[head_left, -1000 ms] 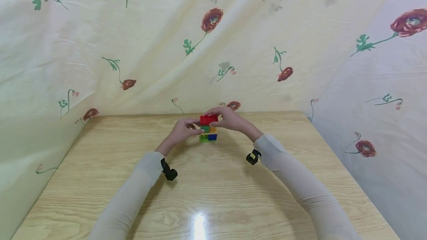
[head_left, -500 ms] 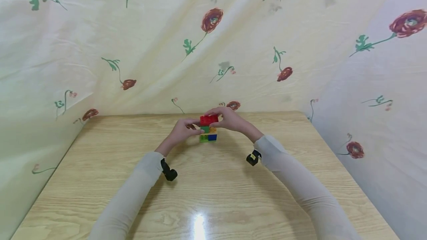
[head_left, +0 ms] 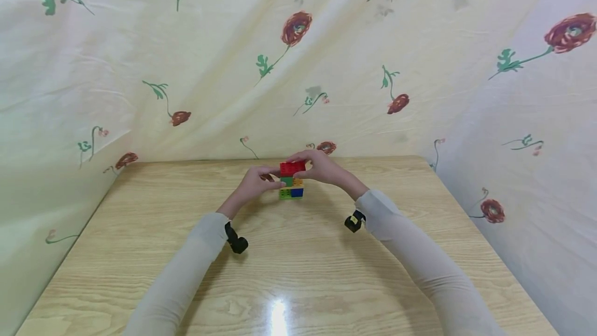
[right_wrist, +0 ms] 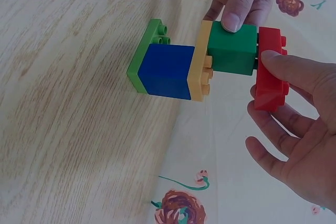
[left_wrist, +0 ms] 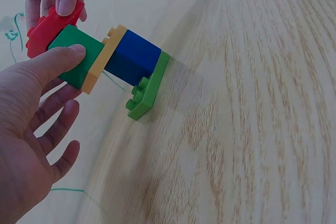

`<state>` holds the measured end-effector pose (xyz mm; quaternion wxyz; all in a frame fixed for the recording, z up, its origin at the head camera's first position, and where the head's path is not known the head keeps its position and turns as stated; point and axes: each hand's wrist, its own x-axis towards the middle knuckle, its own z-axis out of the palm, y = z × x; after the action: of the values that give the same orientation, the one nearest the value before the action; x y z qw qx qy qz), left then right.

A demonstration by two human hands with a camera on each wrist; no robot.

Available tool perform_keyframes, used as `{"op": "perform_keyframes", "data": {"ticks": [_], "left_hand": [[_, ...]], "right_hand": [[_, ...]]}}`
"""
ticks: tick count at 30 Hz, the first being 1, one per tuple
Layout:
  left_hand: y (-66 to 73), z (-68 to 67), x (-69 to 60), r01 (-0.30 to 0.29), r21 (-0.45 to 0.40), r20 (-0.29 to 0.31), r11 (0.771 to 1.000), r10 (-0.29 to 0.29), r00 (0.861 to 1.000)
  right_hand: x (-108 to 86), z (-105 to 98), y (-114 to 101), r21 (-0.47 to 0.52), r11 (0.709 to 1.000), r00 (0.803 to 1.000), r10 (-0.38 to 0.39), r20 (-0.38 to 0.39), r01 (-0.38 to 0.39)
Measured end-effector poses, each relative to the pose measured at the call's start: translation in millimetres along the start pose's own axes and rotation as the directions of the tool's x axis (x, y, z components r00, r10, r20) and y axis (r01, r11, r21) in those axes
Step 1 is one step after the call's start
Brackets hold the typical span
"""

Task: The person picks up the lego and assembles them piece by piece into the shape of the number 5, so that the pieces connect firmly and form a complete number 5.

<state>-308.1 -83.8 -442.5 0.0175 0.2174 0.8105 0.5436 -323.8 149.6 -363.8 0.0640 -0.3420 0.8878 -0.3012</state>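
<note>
A stack of toy building bricks stands on the wooden table. At its base lies a flat light-green brick [left_wrist: 149, 92], with a blue brick [right_wrist: 167, 70] on one end. A flat yellow-orange brick [right_wrist: 198, 66] sits on the blue one. Above that comes a green brick [right_wrist: 231, 48], which my left hand [head_left: 255, 184] pinches, thumb on its face. The red brick [right_wrist: 270, 74] is topmost, pinched by my right hand [head_left: 322, 166] between thumb and fingers. In the right wrist view a narrow gap shows between red and green. Light-green studs remain bare beside the blue brick.
The wooden table [head_left: 298, 253] stretches from the stack toward me. Close behind the stack hangs a flowered cloth [head_left: 224, 66], which also rises at both sides. A black wrist device [head_left: 238, 242] sits at the left cuff, another black device [head_left: 354, 221] at the right.
Both hands and the stack hold the same place and grip. Only the cloth at the right side has shifted slightly leftward in the head view.
</note>
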Motion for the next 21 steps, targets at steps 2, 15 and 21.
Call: {"op": "perform_keyframes", "data": {"ticks": [2, 15, 21], "left_hand": [[-0.9, 0.2, 0.6, 0.001, 0.000, -0.002, 1.000, -0.001, 1.000], [-1.8, 0.2, 1.4, 0.005, -0.009, 0.003, 1.000, -0.005, 1.000], [-2.5, 0.3, 1.6, 0.007, 0.000, 0.001, 1.000, -0.007, 1.000]], "right_hand": [[0.0, 0.1, 0.5, 0.003, 1.000, 1.000, 0.000, -0.002, 0.000], [-0.4, -0.9, 0.5, 0.003, 1.000, 1.000, -0.001, 0.007, 0.001], [-0.2, -1.0, 1.9, 0.005, 1.000, 1.000, 0.005, 0.018, -0.005]]}}
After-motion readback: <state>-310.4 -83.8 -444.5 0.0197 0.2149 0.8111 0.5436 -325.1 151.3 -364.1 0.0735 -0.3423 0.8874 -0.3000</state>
